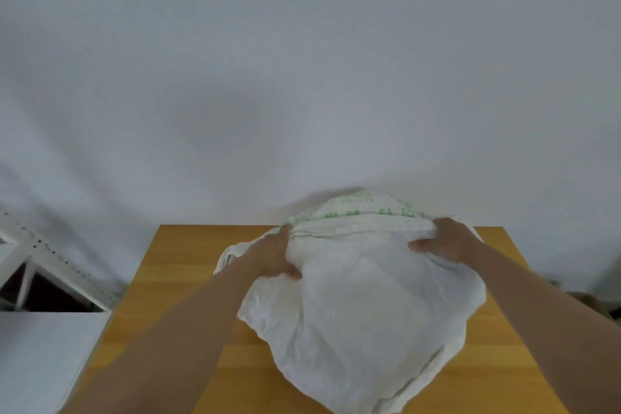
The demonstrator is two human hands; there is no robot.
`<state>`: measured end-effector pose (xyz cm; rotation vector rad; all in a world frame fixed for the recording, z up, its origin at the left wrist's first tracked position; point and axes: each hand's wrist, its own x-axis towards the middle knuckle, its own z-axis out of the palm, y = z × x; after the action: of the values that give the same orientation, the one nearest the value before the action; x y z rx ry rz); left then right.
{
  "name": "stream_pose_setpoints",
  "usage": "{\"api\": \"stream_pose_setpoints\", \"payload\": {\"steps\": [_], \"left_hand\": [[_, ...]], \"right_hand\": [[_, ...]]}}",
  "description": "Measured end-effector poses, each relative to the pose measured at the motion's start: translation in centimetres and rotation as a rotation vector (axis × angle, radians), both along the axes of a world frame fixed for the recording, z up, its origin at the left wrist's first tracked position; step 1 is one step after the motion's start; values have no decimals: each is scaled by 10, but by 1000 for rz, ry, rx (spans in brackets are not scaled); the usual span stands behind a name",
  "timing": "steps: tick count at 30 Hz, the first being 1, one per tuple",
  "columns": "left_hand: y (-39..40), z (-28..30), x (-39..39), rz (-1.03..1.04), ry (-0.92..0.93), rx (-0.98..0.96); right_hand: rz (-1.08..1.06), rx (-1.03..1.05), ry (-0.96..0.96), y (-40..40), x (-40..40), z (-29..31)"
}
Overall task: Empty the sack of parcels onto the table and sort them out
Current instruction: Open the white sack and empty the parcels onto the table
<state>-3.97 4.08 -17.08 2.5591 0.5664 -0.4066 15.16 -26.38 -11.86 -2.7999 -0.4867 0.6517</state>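
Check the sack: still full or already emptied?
Still full. The sack bulges on the table, no parcels lie outside it, and both hands, left and right, grip its far edge.

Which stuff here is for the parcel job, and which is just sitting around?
For the job: the sack, the table, the left hand and right hand gripping the sack.

Just there: the white rack, the white board.
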Motion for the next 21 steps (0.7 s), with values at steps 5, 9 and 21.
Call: {"api": "stream_pose_setpoints", "payload": {"steps": [5, 9, 21], "left_hand": [[4, 30, 8, 42, -152, 116], [-6, 55, 9, 201, -350, 127], [-42, 61, 22, 438, -602, 185]], "right_hand": [[41, 60, -192, 15, -1, 49], [51, 131, -288, 20, 9, 77], [58, 326, -446, 11, 14, 97]]}}
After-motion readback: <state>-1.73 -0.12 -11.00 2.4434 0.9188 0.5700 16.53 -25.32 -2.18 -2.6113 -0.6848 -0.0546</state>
